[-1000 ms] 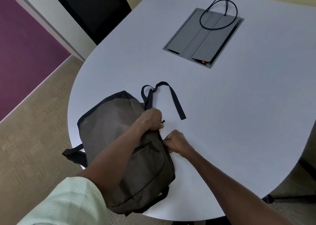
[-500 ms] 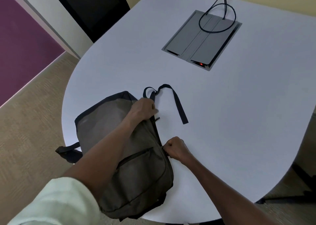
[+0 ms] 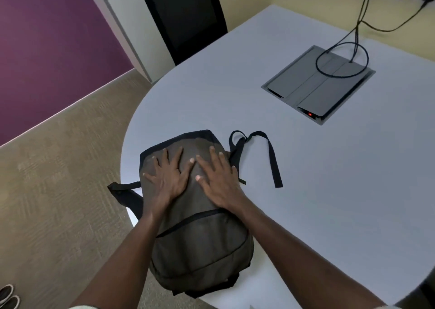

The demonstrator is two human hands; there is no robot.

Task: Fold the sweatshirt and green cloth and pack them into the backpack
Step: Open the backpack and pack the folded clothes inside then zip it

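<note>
I read no writing on the backpack [image 3: 200, 233] at the tabletop's [image 3: 329, 179] near-left edge; my left hand [image 3: 168, 179] and right hand [image 3: 217, 181] press it, fingers spread flat.

Single head-worn wide-angle view, looking forward and steeply down from close above the near rounded edge of the surface [image 3: 294, 167]; both forearms enter from the bottom, floor [image 3: 58, 191] visible at left.

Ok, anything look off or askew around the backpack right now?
Mostly tidy. The backpack overhangs the table edge nearest the person, one strap dangling off the side. Both hands, left and right, press flat on it. No spill or damage shows.
</note>
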